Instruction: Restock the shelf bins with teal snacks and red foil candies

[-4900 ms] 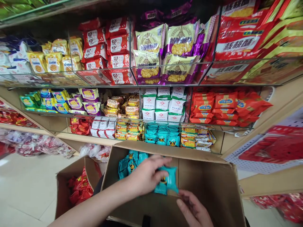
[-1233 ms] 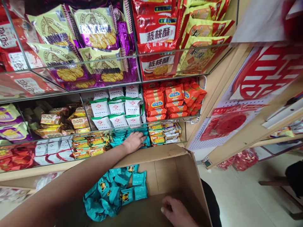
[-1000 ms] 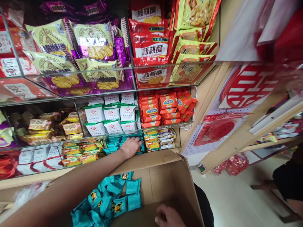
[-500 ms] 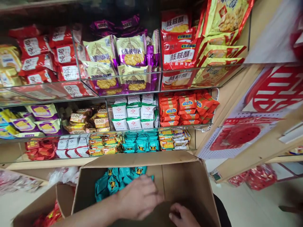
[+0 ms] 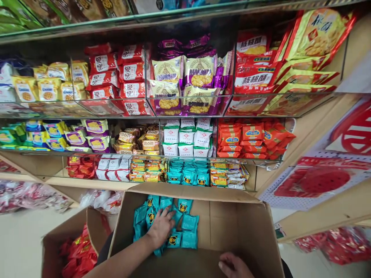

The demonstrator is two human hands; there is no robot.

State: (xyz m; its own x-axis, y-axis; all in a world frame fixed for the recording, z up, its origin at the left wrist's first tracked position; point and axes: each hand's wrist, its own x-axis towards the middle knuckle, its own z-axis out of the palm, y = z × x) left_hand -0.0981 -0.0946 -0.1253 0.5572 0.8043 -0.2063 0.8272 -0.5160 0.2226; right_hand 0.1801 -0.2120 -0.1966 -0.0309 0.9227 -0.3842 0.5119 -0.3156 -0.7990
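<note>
A large cardboard box (image 5: 237,224) stands open in front of me. Small teal snack packets (image 5: 189,227) with a black and yellow emblem lie loosely in its left half. My left hand (image 5: 162,227) reaches in over them, fingers apart and resting on the packets, with none visibly gripped. At the near right part of the box is my right hand (image 5: 234,266), thumb and fingers slightly curled and apart, holding nothing that shows. Its lower part is cut off by the frame edge. Matching teal packets (image 5: 188,175) stand in rows on the lowest shelf, just beyond the box.
Glass-fronted shelves (image 5: 185,106) full of wrapped snacks rise ahead. A smaller cardboard box (image 5: 63,231) with red packets (image 5: 82,253) stands at left. Red bagged goods (image 5: 333,243) lie at lower right, and clear bags (image 5: 101,199) sit under the shelf.
The view has shifted left and widened. My left hand has gone from above the box's middle, fingers curled, down onto the teal packets, fingers now spread. My right hand stays near the box's near side.
</note>
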